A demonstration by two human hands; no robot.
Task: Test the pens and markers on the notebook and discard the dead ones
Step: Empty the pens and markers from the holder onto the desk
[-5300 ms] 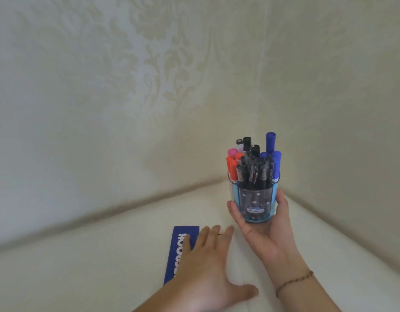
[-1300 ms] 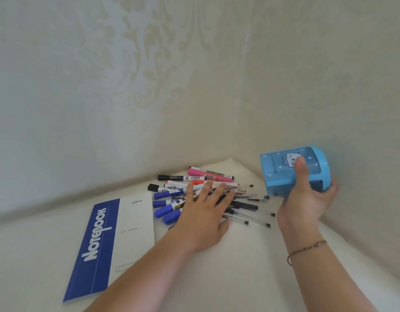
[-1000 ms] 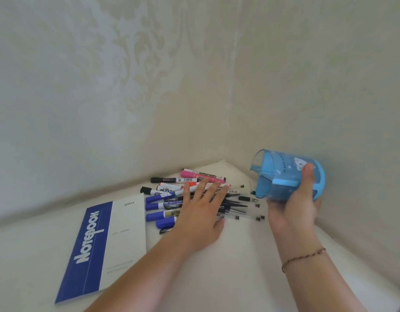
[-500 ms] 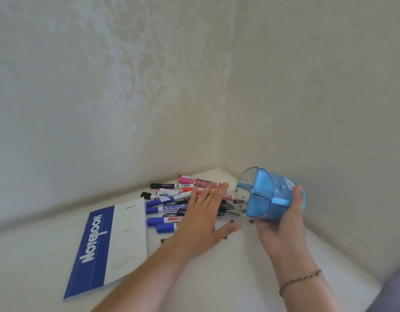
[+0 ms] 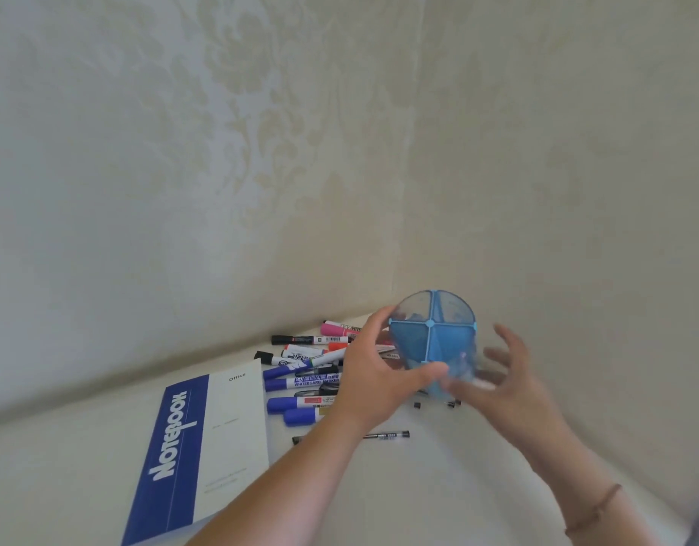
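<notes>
A blue pen holder (image 5: 432, 336) with a divided, empty inside is off the table, its open mouth turned up toward me. My left hand (image 5: 371, 384) grips it from the left, thumb under its front and fingers on the rim. My right hand (image 5: 513, 382) is blurred just right of the holder with its fingers spread. Several pens and markers (image 5: 300, 382) lie in a loose pile behind my left hand, with a pink marker (image 5: 336, 329) farthest back. One black pen (image 5: 387, 435) lies apart, nearer me. The closed blue-and-white notebook (image 5: 174, 439) lies left of the pile.
The white table surface (image 5: 438, 486) ends in a corner where two patterned walls (image 5: 399, 230) meet, just behind the pile and the holder. Small pen tips or caps (image 5: 452, 403) lie under the holder.
The holder was tipped out and the pens now lie on the table. It swung from sideways in my right hand to mouth-up, and my left hand left the pile to grip it while the right opened.
</notes>
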